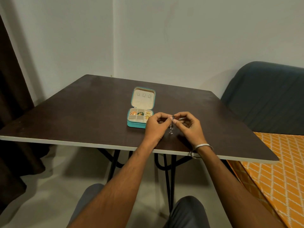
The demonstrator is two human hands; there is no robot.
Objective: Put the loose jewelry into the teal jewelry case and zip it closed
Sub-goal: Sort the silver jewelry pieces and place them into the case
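Head camera shows your left hand [156,125] and right hand [187,125] meeting just beside the open teal jewelry case [140,111] on the dark table [74,112]; both pinch a small silvery dangling piece [171,127] between fingertips, above the tabletop. Gold, orange and green pieces already fill the case's back compartments

We see a dark brown square wooden-topped table [79,112] with a pale edge band, standing on thin black metal legs [167,176]. Directly on it, a little toward one o'clock from its middle, lies a small teal zip-around jewelry case [135,124], open, its cream-lined lid [142,98] tilted back toward twelve o'clock and its divided tray toward six, with gold, orange and green pieces in the compartments.
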